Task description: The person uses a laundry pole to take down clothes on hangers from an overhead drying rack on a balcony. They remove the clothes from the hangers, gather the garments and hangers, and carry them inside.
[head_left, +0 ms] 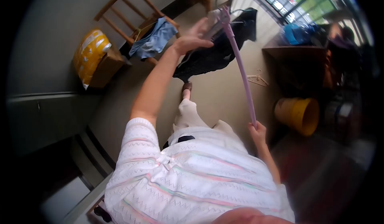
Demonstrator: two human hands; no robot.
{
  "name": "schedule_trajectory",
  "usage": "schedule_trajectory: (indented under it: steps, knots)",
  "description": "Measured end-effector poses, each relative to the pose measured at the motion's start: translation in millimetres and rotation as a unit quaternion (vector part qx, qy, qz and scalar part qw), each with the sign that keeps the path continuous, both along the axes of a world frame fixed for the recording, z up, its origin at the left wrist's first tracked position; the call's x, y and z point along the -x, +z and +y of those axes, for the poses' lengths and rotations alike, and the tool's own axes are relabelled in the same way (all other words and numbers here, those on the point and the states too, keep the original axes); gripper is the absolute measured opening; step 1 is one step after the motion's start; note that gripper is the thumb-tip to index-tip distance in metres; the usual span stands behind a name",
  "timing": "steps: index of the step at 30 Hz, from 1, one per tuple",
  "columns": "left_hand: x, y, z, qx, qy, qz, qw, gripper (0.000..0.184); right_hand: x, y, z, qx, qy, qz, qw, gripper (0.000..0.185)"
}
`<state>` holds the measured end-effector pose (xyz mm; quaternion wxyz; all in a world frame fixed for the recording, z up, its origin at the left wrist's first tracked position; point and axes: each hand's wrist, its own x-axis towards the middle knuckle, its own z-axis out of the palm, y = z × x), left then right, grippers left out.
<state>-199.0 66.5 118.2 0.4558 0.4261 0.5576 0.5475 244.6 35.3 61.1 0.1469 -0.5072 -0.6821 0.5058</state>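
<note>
A long purple clothes pole (242, 66) slants up from the lower right to a hooked head near the top. My right hand (258, 133) is closed around its lower end. My left hand (193, 41), slightly blurred, has its fingers spread and holds nothing that I can make out. It is close to the pole's head and in front of a black garment (208, 58). Pale curved hanger-like shapes overlap the pole's head and the garment's upper end. I cannot tell whether they are hooked together.
A blue cloth (154, 39) drapes over a wooden chair (124, 9). Left of it, a yellow package (93, 50) rests on a cardboard box (106, 69). A pale hanger (258, 80) lies on the floor. At the right are a yellow bucket (300, 114) and a brown table (292, 52).
</note>
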Motion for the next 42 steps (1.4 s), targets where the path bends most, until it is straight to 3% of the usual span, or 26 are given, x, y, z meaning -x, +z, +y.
schedule_trajectory:
  steps: [1,4,5,7,9,13,17,20,23,26,31,35,38,39,42]
  knots:
    - [17,-2,-3,0.002,-0.049,-0.087,0.995,0.069,18,-1,-1,0.011,0.009,-0.009,1.0,0.019]
    - [52,-43,-9,0.105,-0.02,-0.083,0.991,0.025,48,-1,7,0.051,0.021,-0.035,0.998,0.02]
    - [59,-64,-10,0.104,0.023,-0.077,0.991,0.018,56,-5,9,0.072,0.023,-0.064,0.995,0.021]
    - [78,-101,-15,0.095,0.118,0.084,0.985,0.014,72,-8,13,0.115,0.026,-0.123,0.985,0.021]
    - [97,-119,-20,0.184,0.118,0.161,0.963,0.015,89,-4,18,0.14,0.026,-0.162,0.976,0.022]
    - [125,-179,-31,0.259,0.166,0.163,0.937,0.018,111,6,31,0.22,0.017,-0.251,0.943,0.025]
    - [147,-211,-45,0.265,0.184,0.251,0.912,0.02,140,-5,43,0.247,0.005,-0.29,0.925,0.025]
    - [163,-243,-62,0.238,0.198,0.255,0.916,0.024,161,-13,49,0.254,0.018,-0.319,0.913,0.026]
    - [178,-231,-75,0.253,0.191,0.252,0.914,0.023,184,-26,47,0.274,-0.024,-0.345,0.897,0.025]
    - [175,-233,-86,0.285,0.163,0.264,0.907,0.019,181,-49,48,0.335,-0.065,-0.288,0.895,0.021]
    - [133,-238,-84,0.308,0.146,0.223,0.913,0.018,168,-86,78,0.278,-0.132,-0.213,0.928,0.019]
    - [90,-243,-70,0.306,0.133,0.184,0.925,0.016,111,-111,123,0.216,-0.197,-0.264,0.919,0.018]
    - [59,-240,-50,0.283,0.108,0.199,0.932,0.017,36,-129,162,0.144,-0.214,-0.378,0.889,0.018]
    - [55,-241,-53,0.281,0.104,0.208,0.931,0.016,44,-111,176,0.209,-0.251,-0.399,0.857,0.018]
    - [11,-235,-25,0.295,0.086,0.22,0.926,0.015,-9,-112,220,0.269,-0.389,-0.319,0.821,0.02]
